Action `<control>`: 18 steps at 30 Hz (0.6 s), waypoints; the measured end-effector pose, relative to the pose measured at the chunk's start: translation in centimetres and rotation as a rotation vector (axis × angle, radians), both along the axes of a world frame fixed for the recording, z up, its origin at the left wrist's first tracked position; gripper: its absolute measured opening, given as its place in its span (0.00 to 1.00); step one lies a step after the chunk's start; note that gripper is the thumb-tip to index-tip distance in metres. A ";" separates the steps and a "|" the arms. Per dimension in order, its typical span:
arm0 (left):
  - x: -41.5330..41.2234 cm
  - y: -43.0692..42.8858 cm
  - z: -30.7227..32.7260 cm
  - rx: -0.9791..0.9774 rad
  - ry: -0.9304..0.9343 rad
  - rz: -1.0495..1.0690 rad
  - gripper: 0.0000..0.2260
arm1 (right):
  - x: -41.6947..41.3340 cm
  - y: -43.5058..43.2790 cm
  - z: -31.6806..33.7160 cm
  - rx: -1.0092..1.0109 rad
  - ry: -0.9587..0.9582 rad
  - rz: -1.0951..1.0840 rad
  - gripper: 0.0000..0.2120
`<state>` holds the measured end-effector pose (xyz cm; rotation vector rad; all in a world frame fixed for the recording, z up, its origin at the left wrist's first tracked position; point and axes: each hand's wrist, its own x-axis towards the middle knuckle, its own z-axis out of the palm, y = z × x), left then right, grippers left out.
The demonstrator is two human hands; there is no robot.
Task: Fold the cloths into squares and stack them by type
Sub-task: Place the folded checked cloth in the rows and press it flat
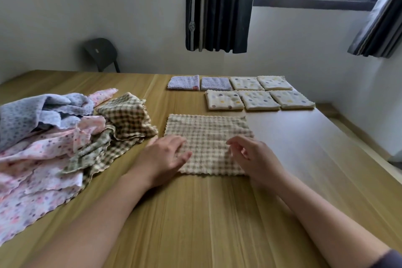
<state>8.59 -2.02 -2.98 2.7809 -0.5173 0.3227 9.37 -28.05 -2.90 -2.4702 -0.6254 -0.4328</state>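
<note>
A beige checked cloth (206,135) lies flat on the wooden table (195,213) in front of me. My left hand (165,156) rests flat on its near left part with straight fingers. My right hand (252,156) hovers over its near right part with fingers loosely curled, holding nothing. To the left sits a heap of unfolded cloths (54,137): lilac, pink flowered and checked. At the back lie two folded lilac squares (183,82) and several folded cream dotted squares (256,99).
A dark chair (101,52) stands by the far wall behind the table. Dark curtains (217,6) hang beside the window. The table's right edge (348,137) runs close to the wall.
</note>
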 end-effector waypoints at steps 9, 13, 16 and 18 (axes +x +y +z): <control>-0.3 -0.3 0.1 -0.026 -0.085 -0.246 0.15 | 0.1 -0.3 0.6 -0.297 0.048 0.052 0.24; -0.3 -0.2 0.1 -0.079 -0.179 -0.187 0.08 | -0.2 -0.1 0.9 -0.277 0.015 0.085 0.18; -0.3 0.1 0.2 -0.143 -0.181 -0.097 0.16 | -0.3 -0.2 1.1 -0.254 0.045 0.071 0.20; -0.3 0.4 0.1 -0.244 -0.146 -0.027 0.19 | -0.2 -0.5 1.0 -0.229 0.080 0.056 0.24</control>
